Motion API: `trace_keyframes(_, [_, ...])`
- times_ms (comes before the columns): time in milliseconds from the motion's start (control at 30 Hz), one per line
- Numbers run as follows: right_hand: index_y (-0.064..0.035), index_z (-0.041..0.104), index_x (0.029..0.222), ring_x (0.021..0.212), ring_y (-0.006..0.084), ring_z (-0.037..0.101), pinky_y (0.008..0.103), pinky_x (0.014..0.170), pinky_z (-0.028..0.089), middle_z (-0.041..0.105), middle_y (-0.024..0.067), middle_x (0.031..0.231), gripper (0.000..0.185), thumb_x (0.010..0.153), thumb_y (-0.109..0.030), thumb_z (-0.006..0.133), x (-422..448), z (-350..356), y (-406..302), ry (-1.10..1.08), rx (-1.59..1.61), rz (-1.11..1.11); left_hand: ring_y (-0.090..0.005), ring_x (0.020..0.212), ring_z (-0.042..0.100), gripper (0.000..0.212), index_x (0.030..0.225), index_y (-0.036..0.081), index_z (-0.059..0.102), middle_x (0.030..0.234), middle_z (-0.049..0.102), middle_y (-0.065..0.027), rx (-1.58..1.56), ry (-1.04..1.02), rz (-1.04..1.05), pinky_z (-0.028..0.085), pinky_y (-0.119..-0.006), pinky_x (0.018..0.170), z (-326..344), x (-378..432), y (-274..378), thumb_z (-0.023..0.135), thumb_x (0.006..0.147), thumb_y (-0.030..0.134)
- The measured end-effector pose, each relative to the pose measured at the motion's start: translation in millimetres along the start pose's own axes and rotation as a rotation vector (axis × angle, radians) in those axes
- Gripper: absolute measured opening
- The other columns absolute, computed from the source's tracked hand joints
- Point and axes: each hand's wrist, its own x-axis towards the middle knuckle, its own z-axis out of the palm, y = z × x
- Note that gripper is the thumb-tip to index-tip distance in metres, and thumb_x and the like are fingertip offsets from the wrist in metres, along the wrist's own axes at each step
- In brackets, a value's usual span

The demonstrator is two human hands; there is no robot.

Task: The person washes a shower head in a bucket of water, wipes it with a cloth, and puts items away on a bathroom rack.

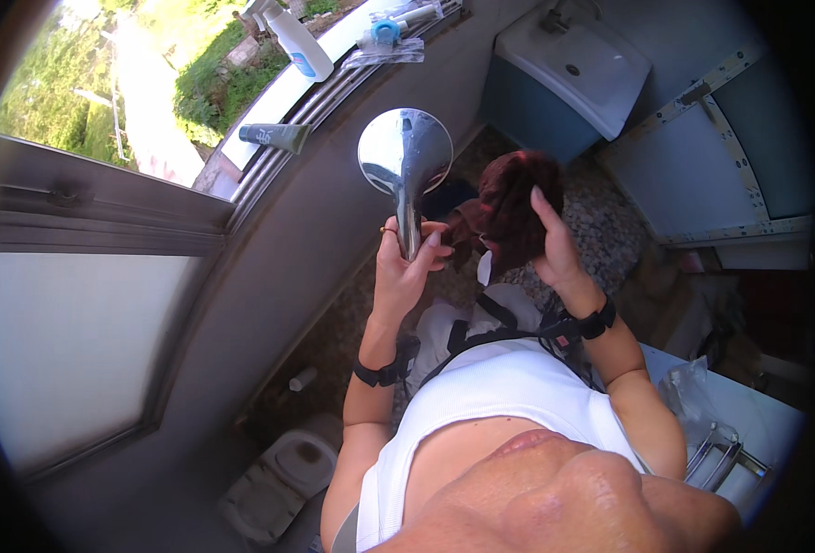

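Observation:
My left hand [404, 266] grips the handle of a chrome hand shower [405, 155], its broad round head pointing away from me. To the right, my right hand [559, 242] holds a bunched dark red cloth [514, 207] with a small white tag hanging from it. A lower fold of the cloth reaches close to the fingers of my left hand; whether they touch it I cannot tell. Black bands circle both forearms.
A window sill at upper left bears a white spray bottle [300, 45], a dark green tube [274, 136] and plastic-wrapped items [386, 41]. A washbasin [573, 66] stands at upper right, a toilet [279, 484] at lower left. Chrome rails [725, 456] lie on a white surface at lower right.

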Motion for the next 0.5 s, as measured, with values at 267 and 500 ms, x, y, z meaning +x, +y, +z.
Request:
trace_keyframes(267, [-0.0071,0.06,0.126,0.115,0.0271,0.059,0.0397,0.097,0.047,0.059,0.0126,0.126,0.049,0.086,-0.033,0.071,-43.0,-37.9,-81.5,-0.122,-0.952,-0.68,-0.0184,0.068,0.057,0.032,0.118,-0.001,0.05,0.078,0.059,-0.0084,0.493,-0.16,0.195,0.048,-0.032,0.064,107.5,12.8,-56.3,0.061,0.094,0.017])
trace_keyframes(500, [-0.0128,0.072,0.109,0.107,0.033,0.055,0.0413,0.096,0.044,0.053,0.0023,0.136,0.037,0.073,-0.021,0.075,-32.2,-98.5,-108.2,-0.005,-1.649,-0.873,-0.0309,0.075,0.062,0.036,0.116,-0.006,0.052,0.092,0.063,-0.022,0.433,-0.391,0.238,0.049,-0.039,0.069,205.9,-21.0,-68.1,0.065,0.088,0.013])
